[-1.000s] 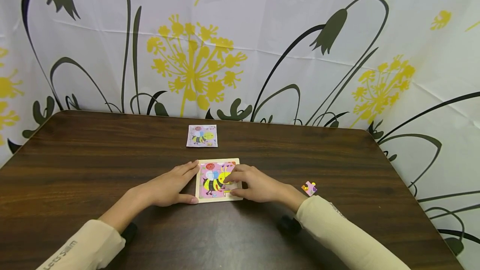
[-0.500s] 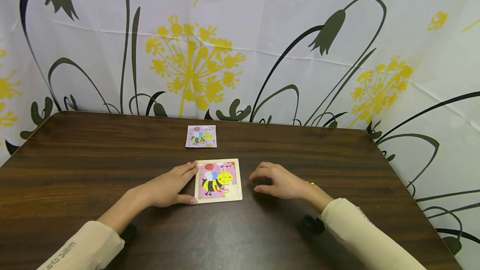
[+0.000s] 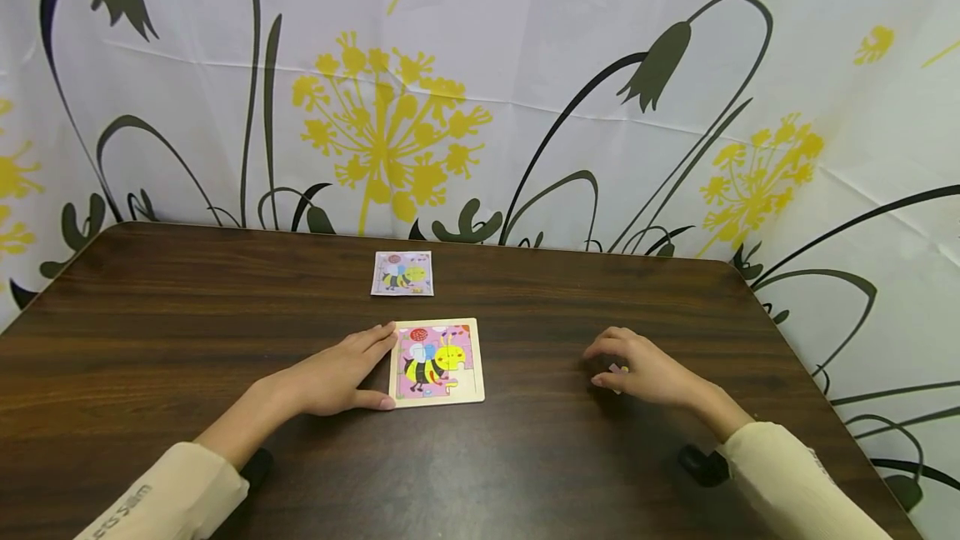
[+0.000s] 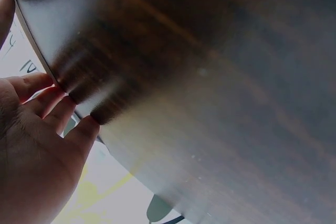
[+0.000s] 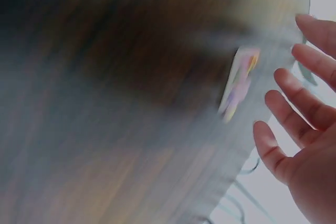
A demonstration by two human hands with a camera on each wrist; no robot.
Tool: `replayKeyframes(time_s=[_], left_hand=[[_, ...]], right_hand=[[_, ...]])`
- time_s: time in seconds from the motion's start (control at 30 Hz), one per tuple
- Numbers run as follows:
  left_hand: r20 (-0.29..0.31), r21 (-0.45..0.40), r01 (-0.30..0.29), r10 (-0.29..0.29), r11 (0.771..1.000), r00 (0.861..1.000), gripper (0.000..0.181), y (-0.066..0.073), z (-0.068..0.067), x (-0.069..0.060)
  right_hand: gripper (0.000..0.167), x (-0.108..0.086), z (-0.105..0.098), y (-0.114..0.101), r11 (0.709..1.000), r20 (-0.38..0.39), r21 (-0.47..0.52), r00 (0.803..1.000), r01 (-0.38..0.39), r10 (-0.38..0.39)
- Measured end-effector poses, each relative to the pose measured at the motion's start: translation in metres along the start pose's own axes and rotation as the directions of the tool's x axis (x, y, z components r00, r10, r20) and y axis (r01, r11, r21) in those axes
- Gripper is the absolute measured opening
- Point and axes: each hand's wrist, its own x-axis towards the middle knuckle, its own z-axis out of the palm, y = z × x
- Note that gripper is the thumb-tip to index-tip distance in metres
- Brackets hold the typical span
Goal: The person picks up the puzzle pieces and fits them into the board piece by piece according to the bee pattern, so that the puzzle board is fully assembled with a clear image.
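A square wooden puzzle board (image 3: 477, 390) with a bee picture lies on the table, a bare gap in its lower right part. Against its left edge rests my left hand (image 3: 333, 377), thumb at the near corner and fingers at the far one. In the left wrist view, the fingers of the left hand (image 4: 39, 145) look fairly straight. Over at the right, my right hand (image 3: 648, 369) hovers above a loose puzzle piece (image 3: 618, 368), which it partly hides. The right wrist view shows that puzzle piece (image 5: 240, 82), blurred, apart from the spread fingers of the right hand (image 5: 302, 108).
A printed bee picture card (image 3: 402, 273) lies behind the board on the dark wood table (image 3: 225, 298). A flower-patterned curtain (image 3: 570, 65) hangs along the table's back edge. Dark bands or devices sit under both wrists.
My right hand has left the puzzle board and moved right across the table to the loose puzzle piece. The left hand and the board have stayed in place.
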Motion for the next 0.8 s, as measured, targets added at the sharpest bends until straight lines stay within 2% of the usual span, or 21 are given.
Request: replayKeyframes(time_s=[0.27,0.5,0.8], left_hand=[[0.009,-0.004,0.010,-0.010,1.000,1.000,0.084,0.001,-0.001,0.000],[0.010,-0.004,0.011,-0.011,1.000,1.000,0.083,0.001,-0.001,0.000],[0.003,-0.002,0.008,-0.008,1.000,1.000,0.084,0.000,0.000,0.000]], right_hand=[[0.028,-0.023,-0.005,0.021,0.998,-0.009,-0.058,1.000,-0.022,0.022],[0.027,-0.026,-0.001,0.026,0.997,-0.046,-0.059,0.998,-0.047,0.044],[0.031,-0.028,0.005,0.026,0.994,-0.130,-0.073,0.989,-0.079,0.070]])
